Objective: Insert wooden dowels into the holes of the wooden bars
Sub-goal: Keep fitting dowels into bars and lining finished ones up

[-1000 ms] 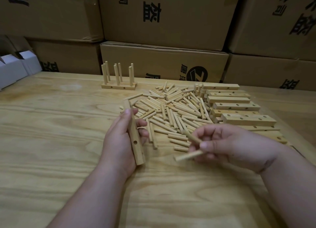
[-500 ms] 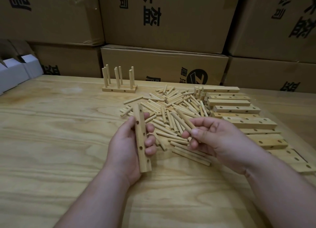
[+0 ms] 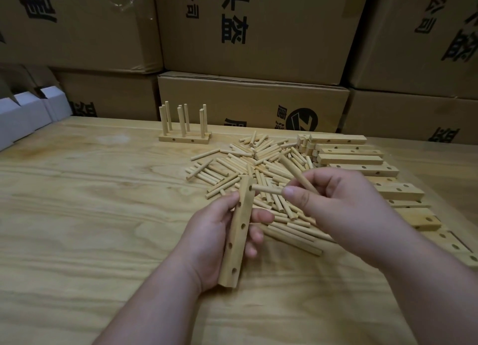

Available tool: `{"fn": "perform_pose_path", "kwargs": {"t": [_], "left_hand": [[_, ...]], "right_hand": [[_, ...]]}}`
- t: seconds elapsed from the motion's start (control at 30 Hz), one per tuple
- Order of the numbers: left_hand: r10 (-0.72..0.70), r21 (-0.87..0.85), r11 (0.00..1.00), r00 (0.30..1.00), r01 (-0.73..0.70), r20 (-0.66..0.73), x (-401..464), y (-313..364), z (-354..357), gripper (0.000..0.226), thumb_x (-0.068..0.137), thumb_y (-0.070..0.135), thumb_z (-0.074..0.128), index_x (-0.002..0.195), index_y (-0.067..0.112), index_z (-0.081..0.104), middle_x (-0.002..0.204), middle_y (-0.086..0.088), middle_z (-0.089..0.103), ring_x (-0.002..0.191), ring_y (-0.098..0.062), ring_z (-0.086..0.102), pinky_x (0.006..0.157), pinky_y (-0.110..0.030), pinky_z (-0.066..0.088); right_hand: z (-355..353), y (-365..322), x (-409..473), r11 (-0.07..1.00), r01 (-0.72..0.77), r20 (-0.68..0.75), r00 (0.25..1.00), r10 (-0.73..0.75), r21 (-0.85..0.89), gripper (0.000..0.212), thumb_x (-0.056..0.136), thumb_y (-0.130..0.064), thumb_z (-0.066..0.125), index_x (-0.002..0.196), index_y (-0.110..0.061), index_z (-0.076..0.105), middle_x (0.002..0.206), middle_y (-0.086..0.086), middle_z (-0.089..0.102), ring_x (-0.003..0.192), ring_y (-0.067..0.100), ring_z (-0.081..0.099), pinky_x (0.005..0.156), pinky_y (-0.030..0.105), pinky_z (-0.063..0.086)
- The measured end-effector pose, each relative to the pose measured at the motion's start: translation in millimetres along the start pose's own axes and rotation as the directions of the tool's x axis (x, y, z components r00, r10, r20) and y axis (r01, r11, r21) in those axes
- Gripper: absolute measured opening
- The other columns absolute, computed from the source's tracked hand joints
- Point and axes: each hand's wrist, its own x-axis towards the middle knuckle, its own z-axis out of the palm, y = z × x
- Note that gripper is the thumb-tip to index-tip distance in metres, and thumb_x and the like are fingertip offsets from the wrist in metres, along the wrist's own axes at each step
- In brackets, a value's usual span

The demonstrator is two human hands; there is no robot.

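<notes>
Left hand [image 3: 214, 237] fingers gripping one pale drilled wooden bar [image 3: 236, 235], five holes showing. Right hand [image 3: 336, 205] fingers pinching two short round wooden dowels [image 3: 266, 189], one tip at top hole.

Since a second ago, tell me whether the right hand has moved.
Yes. The right hand has moved left, away from the stacked bars, bringing its dowel to the top hole of the held bar.

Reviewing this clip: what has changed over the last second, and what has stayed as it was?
The left hand has lifted the wooden bar off the table and turned its holes up. The right hand, which grips two dowels, has brought one dowel tip to the bar's top hole; the other dowel sticks up. The loose dowel pile, spare bars and finished assembly are unchanged.
</notes>
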Motion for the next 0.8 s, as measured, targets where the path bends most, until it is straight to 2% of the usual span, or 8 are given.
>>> {"fn": "perform_pose_path", "kwargs": {"t": [0.13, 0.23, 0.3, 0.43, 0.53, 0.67, 0.8], "left_hand": [[-0.006, 0.018, 1.0, 1.0, 0.006, -0.002, 0.2, 0.0, 0.1, 0.033, 0.101, 0.033, 0.042, 0.113, 0.008, 0.06, 0.081, -0.015, 0.071, 0.05, -0.018, 0.057, 0.035, -0.023, 0.04], [-0.008, 0.036, 0.999, 1.0, 0.008, -0.01, 0.9, -0.6, -0.4, 0.037, 0.102, 0.038, 0.043, 0.115, 0.009, 0.061, 0.081, -0.014, 0.072, 0.049, -0.017, 0.057, 0.034, -0.022, 0.039], [0.004, 0.058, 0.998, 1.0, -0.004, -0.015, 1.7, -1.3, -0.6, 0.041, 0.1, 0.043, 0.046, 0.12, 0.01, 0.06, 0.083, -0.015, 0.073, 0.049, -0.017, 0.058, 0.034, -0.023, 0.041], [0.022, 0.065, 0.998, 1.0, -0.021, -0.017, 1.8, -2.2, -1.1, 0.054, 0.085, 0.046, 0.059, 0.124, 0.008, 0.058, 0.085, -0.014, 0.073, 0.052, -0.017, 0.062, 0.037, -0.024, 0.047], [0.018, 0.02, 1.0, 1.0, -0.017, -0.021, 0.9, -2.0, -0.2, 0.051, 0.081, 0.041, 0.066, 0.117, 0.004, 0.064, 0.086, -0.012, 0.073, 0.059, -0.017, 0.067, 0.042, -0.027, 0.053], [0.019, -0.037, 0.999, 0.998, -0.021, -0.055, 0.6, -3.1, -1.1, 0.032, 0.075, 0.035, 0.075, 0.095, 0.01, 0.072, 0.077, -0.009, 0.068, 0.068, -0.018, 0.07, 0.05, -0.031, 0.057], [0.03, 0.0, 1.0, 1.0, -0.03, -0.007, -0.9, -1.9, -1.0, 0.022, 0.072, 0.037, 0.078, 0.081, 0.018, 0.078, 0.074, -0.006, 0.065, 0.067, -0.015, 0.067, 0.055, -0.027, 0.056]], "right_hand": [[3.8, 1.3, -0.3, 0.997, 0.014, -0.013, 1.0, -0.015, -0.08, 0.006, 0.085, -0.038, 0.076, 0.09, -0.041, 0.074, 0.066, -0.012, 0.066, 0.054, -0.002, 0.053, 0.054, 0.021, 0.045], [4.1, 2.9, 0.2, 0.992, 0.005, -0.044, 0.999, -0.01, -0.125, 0.005, 0.085, -0.036, 0.078, 0.089, -0.037, 0.074, 0.066, -0.014, 0.067, 0.053, -0.003, 0.054, 0.052, 0.021, 0.044], [4.2, 3.9, 0.7, 0.987, 0.005, -0.051, 0.999, -0.014, -0.16, 0.004, 0.084, -0.035, 0.078, 0.086, -0.035, 0.075, 0.069, -0.017, 0.068, 0.054, -0.003, 0.056, 0.05, 0.016, 0.043], [4.7, 5.0, 0.6, 0.979, 0.019, -0.063, 0.998, -0.033, -0.201, 0.005, 0.084, -0.034, 0.079, 0.083, -0.033, 0.074, 0.072, -0.02, 0.068, 0.057, -0.003, 0.059, 0.047, 0.012, 0.043], [3.7, 5.0, -0.2, 0.977, 0.031, -0.072, 0.996, -0.047, -0.212, 0.007, 0.083, -0.035, 0.079, 0.08, -0.032, 0.074, 0.069, -0.018, 0.068, 0.054, -0.003, 0.058, 0.045, 0.012, 0.042], [0.8, 3.2, -1.3, 0.969, 0.034, -0.048, 0.998, -0.047, -0.244, 0.007, 0.083, -0.043, 0.076, 0.081, -0.036, 0.075, 0.065, -0.007, 0.068, 0.049, 0.001, 0.053, 0.044, 0.02, 0.044], [-2.0, 0.4, -2.6, 0.972, 0.028, -0.02, 0.999, -0.034, -0.233, 0.011, 0.085, -0.042, 0.075, 0.078, -0.034, 0.075, 0.061, -0.008, 0.065, 0.047, 0.0, 0.052, 0.04, 0.014, 0.04]]}}
